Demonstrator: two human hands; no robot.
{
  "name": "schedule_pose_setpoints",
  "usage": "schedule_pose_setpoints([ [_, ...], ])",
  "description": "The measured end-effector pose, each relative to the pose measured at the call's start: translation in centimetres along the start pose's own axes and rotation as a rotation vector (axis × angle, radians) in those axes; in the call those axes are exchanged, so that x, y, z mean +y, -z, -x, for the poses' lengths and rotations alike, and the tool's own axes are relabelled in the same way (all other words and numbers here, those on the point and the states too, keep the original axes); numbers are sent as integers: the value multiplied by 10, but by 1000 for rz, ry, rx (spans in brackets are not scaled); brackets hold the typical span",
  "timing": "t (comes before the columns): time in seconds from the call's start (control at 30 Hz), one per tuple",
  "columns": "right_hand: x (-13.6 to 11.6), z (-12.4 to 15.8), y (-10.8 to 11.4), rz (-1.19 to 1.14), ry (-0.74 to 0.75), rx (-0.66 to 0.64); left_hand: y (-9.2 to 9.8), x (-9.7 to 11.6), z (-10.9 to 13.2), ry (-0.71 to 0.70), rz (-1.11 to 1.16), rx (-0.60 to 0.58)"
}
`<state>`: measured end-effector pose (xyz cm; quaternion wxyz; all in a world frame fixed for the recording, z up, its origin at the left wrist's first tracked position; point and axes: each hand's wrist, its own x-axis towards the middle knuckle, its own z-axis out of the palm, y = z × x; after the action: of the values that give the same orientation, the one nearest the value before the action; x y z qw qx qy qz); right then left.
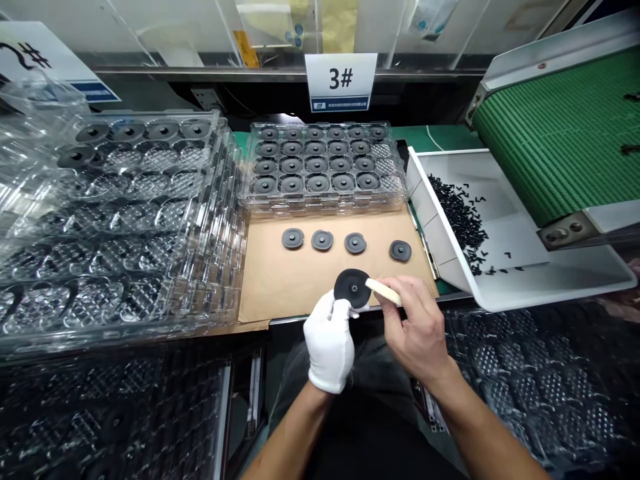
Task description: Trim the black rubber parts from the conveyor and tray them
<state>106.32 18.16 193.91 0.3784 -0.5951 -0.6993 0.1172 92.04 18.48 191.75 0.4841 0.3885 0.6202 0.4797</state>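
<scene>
My left hand (329,343), in a white glove, grips a black oval disc (352,288) by its lower left edge, above the front edge of the brown cardboard (270,280). My bare right hand (414,323) pinches a cream-coloured flat stick or pad (384,292), whose tip meets the disc's right edge. Beyond my hands, several dark discs lie on the cardboard: one at the left (293,238), one beside it (322,240), another near the middle (355,243) and one further right (401,251).
Behind the cardboard stands a clear tray (320,200) of discs. Tall stacked clear trays (210,267) rise at the left. To the right, a white bin (445,257) holds small black parts (457,217) beside a green conveyor (565,133). A "3#" sign (341,81) hangs at the back.
</scene>
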Motion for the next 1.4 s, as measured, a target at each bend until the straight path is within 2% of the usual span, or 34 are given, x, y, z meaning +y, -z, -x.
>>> schedule_pose_setpoints([
  [0.2,8,-14,11,-51,39,-223,13,-8,0,-155,-157,-111],
  [0.37,9,-29,17,-199,139,-527,21,-20,-4,-367,-250,-272],
  [0.4,10,-32,18,-220,146,-547,22,-22,-5,-386,-255,-292],
  [0.53,15,-36,21,-207,66,-350,26,-25,-12,-393,-276,-295],
  [0.57,15,-36,22,-203,60,-344,26,-25,-13,-392,-280,-298],
  [0.67,13,-35,21,-213,110,-507,26,-22,-16,-378,-276,-322],
  [0.73,11,-33,18,-196,136,-567,25,-20,-15,-359,-267,-325],
  [0.8,10,-29,17,-153,133,-524,22,-17,-13,-319,-258,-291],
  [0.97,9,-16,24,-78,-6,-324,15,-9,-7,-82,-148,-85],
  [1.07,2,-10,24,-108,-73,-234,12,-4,-7,-49,-104,-39],
  [1.13,-5,-8,18,-133,-66,-193,10,-2,-8,-32,-63,-23],
  [1.27,-15,-9,3,-122,-27,-210,9,-3,-7,-26,-31,-3],
  [1.4,-16,-9,-4,-118,-48,-249,9,-9,-5,3,-8,-15],
])
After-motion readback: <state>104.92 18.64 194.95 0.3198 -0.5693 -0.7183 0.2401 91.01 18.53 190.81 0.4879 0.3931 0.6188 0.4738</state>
